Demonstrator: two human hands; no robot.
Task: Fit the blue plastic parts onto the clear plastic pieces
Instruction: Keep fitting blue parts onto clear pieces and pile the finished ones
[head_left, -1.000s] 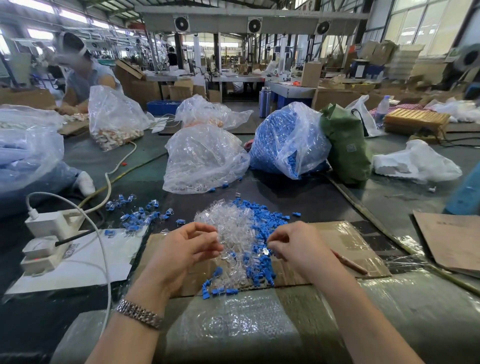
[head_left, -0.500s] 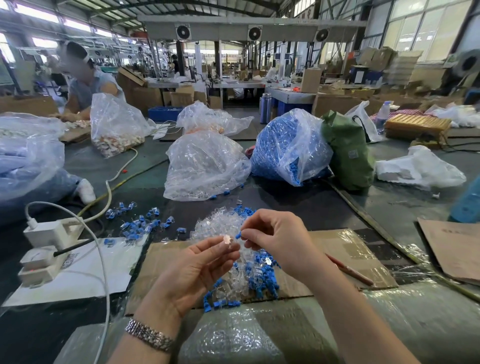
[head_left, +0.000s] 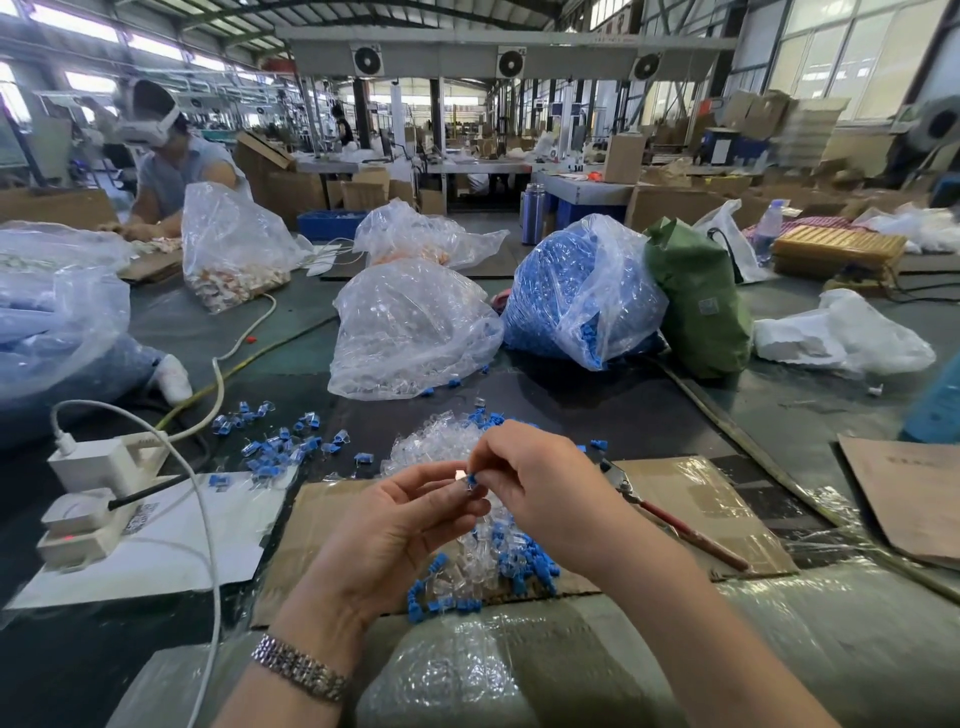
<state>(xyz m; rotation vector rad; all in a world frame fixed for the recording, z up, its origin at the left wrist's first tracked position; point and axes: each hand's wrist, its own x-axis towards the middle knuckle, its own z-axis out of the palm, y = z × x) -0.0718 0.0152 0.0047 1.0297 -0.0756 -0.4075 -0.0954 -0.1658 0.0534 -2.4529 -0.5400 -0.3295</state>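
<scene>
One clear piece (head_left: 457, 477) is pinched by the left hand (head_left: 395, 525); a blue part (head_left: 471, 479) is pinched against it by the right hand (head_left: 540, 488).

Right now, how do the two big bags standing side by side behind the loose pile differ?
The left bag holds clear pieces and looks pale and see-through; the right bag is packed with blue parts and reads solid blue. The left bag sags low and wide; the right bag stands taller and fuller. A few blue parts spill from the right bag's lower edge; the left bag's own contents stay inside. Both are thin clear plastic sacks resting on the dark table.
</scene>
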